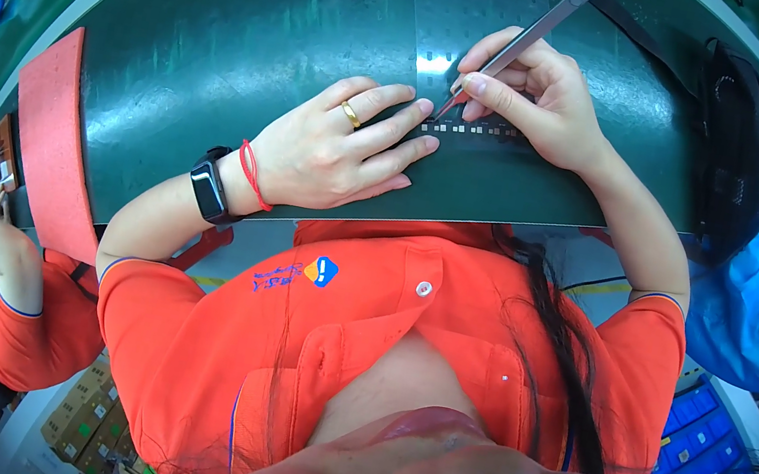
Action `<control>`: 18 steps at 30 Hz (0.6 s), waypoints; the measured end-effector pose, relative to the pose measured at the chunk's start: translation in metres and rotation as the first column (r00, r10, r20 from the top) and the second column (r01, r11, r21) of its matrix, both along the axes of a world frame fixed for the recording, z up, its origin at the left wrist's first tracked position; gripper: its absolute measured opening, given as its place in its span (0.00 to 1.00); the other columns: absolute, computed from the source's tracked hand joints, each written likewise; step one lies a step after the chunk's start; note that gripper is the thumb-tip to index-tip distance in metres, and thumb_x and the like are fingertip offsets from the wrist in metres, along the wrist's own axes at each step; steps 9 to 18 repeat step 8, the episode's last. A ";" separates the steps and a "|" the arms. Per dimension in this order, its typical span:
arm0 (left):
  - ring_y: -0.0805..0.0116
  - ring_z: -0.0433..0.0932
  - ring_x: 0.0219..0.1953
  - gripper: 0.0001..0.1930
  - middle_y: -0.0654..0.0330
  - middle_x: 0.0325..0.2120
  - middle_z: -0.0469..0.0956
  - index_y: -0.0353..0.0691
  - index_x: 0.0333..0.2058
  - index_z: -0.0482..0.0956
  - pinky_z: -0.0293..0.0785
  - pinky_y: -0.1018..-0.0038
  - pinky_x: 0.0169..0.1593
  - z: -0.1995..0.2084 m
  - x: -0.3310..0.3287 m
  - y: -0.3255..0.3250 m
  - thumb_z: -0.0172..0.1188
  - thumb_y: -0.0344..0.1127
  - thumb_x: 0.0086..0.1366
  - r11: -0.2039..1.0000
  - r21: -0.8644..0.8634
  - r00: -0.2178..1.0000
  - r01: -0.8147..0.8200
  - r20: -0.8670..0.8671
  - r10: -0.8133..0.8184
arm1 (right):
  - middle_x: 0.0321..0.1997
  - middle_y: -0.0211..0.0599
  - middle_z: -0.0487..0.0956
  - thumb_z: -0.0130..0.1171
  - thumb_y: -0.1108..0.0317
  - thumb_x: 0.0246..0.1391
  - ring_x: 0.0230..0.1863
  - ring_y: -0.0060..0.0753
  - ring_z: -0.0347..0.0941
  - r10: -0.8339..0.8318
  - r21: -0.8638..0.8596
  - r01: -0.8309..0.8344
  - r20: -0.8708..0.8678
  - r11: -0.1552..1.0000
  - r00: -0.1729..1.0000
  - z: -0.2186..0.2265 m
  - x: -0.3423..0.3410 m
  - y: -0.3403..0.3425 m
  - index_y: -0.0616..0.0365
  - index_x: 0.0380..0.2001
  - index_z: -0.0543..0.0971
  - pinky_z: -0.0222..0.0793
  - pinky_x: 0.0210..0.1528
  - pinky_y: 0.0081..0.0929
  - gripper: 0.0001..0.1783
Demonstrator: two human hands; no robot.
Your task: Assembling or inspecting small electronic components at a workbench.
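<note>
A pair of metal tweezers is pinched in my right hand, tilted with its tips down near the fingertips of my left hand. Below those tips runs a dark strip with a row of small pale squares. My left hand lies flat on the green table, fingers stretched out, its fingertips at the strip's left end. Beyond my hands a clear sheet with rows of small dark marks reaches to the far edge. My right hand hides part of the strip's right end.
A red-pink mat lies at the left end of the green table. A black bag with a strap stands at the right. One person in red is at the left, another in blue at the right. Cardboard boxes are stacked lower left.
</note>
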State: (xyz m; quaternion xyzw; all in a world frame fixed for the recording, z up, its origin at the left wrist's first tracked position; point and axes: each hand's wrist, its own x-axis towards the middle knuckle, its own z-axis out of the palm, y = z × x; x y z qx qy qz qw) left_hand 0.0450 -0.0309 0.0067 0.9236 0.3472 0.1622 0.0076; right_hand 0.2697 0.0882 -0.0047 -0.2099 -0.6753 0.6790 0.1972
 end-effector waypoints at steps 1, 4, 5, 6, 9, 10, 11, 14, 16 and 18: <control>0.58 0.71 0.50 0.20 0.54 0.48 0.74 0.41 0.46 0.77 0.70 0.65 0.51 -0.001 0.000 0.000 0.63 0.42 0.56 1.000 0.000 1.000 0.000 0.000 0.000 | 0.36 0.40 0.78 0.54 0.72 0.60 0.34 0.24 0.77 0.005 0.036 -0.006 0.014 0.999 1.000 -0.001 0.000 0.000 0.64 0.41 0.73 0.74 0.38 0.18 0.09; 0.58 0.71 0.50 0.20 0.53 0.49 0.73 0.41 0.46 0.77 0.70 0.66 0.51 -0.001 0.000 -0.001 0.63 0.42 0.56 1.000 0.008 1.000 0.003 0.003 -0.003 | 0.35 0.39 0.78 0.54 0.72 0.60 0.32 0.23 0.77 0.033 0.010 -0.033 0.027 0.999 0.999 0.000 -0.001 0.001 0.64 0.41 0.73 0.74 0.37 0.18 0.08; 0.57 0.71 0.50 0.20 0.53 0.49 0.73 0.42 0.47 0.77 0.70 0.66 0.51 0.000 -0.001 -0.001 0.63 0.42 0.56 1.000 -0.008 1.000 0.001 0.005 -0.001 | 0.35 0.39 0.78 0.54 0.72 0.60 0.32 0.23 0.77 0.030 0.008 -0.030 0.027 1.000 0.999 0.001 -0.001 0.002 0.64 0.41 0.73 0.74 0.37 0.18 0.08; 0.57 0.71 0.50 0.21 0.53 0.49 0.73 0.42 0.47 0.77 0.70 0.66 0.51 0.000 -0.001 -0.001 0.64 0.42 0.55 1.000 -0.025 1.000 0.000 0.007 0.000 | 0.35 0.39 0.79 0.54 0.72 0.60 0.32 0.24 0.77 0.029 -0.041 -0.028 0.021 0.999 0.999 0.002 -0.001 0.002 0.64 0.41 0.73 0.74 0.37 0.18 0.08; 0.55 0.71 0.51 0.23 0.52 0.50 0.72 0.48 0.51 0.75 0.70 0.65 0.51 0.001 -0.003 0.000 0.64 0.42 0.55 0.999 -0.036 1.000 0.019 0.001 -0.019 | 0.35 0.40 0.79 0.54 0.72 0.60 0.32 0.24 0.77 0.024 -0.093 -0.023 0.013 0.995 1.000 0.002 0.000 0.002 0.65 0.40 0.73 0.74 0.37 0.18 0.08; 0.55 0.71 0.51 0.23 0.52 0.50 0.72 0.48 0.51 0.75 0.70 0.65 0.51 0.001 -0.003 0.000 0.64 0.42 0.55 0.999 -0.036 1.000 0.019 0.001 -0.019 | 0.35 0.40 0.79 0.54 0.72 0.60 0.32 0.24 0.77 0.024 -0.093 -0.023 0.013 0.995 1.000 0.002 0.000 0.002 0.65 0.40 0.73 0.74 0.37 0.18 0.08; 0.55 0.71 0.51 0.23 0.52 0.50 0.72 0.48 0.51 0.75 0.70 0.65 0.51 0.001 -0.003 0.000 0.64 0.42 0.55 0.999 -0.036 1.000 0.019 0.001 -0.019 | 0.35 0.40 0.79 0.54 0.72 0.60 0.32 0.24 0.77 0.024 -0.093 -0.023 0.013 0.995 1.000 0.002 0.000 0.002 0.65 0.40 0.73 0.74 0.37 0.18 0.08; 0.55 0.71 0.51 0.23 0.52 0.50 0.72 0.48 0.51 0.75 0.70 0.65 0.51 0.001 -0.003 0.000 0.64 0.42 0.55 0.999 -0.036 1.000 0.019 0.001 -0.019 | 0.35 0.40 0.79 0.54 0.72 0.60 0.32 0.24 0.77 0.024 -0.093 -0.023 0.013 0.995 1.000 0.002 0.000 0.002 0.65 0.40 0.73 0.74 0.37 0.18 0.08; 0.55 0.71 0.51 0.23 0.52 0.50 0.72 0.48 0.51 0.75 0.70 0.65 0.51 0.001 -0.003 0.000 0.64 0.42 0.55 0.999 -0.036 1.000 0.019 0.001 -0.019 | 0.35 0.40 0.79 0.54 0.72 0.60 0.32 0.24 0.77 0.024 -0.093 -0.023 0.013 0.995 1.000 0.002 0.000 0.002 0.65 0.40 0.73 0.74 0.37 0.18 0.08; 0.55 0.71 0.51 0.23 0.52 0.50 0.72 0.48 0.51 0.75 0.70 0.65 0.51 0.001 -0.003 0.000 0.64 0.42 0.55 0.999 -0.036 1.000 0.019 0.001 -0.019 | 0.35 0.40 0.79 0.54 0.72 0.60 0.32 0.24 0.77 0.024 -0.093 -0.023 0.013 0.995 1.000 0.002 0.000 0.002 0.65 0.40 0.73 0.74 0.37 0.18 0.08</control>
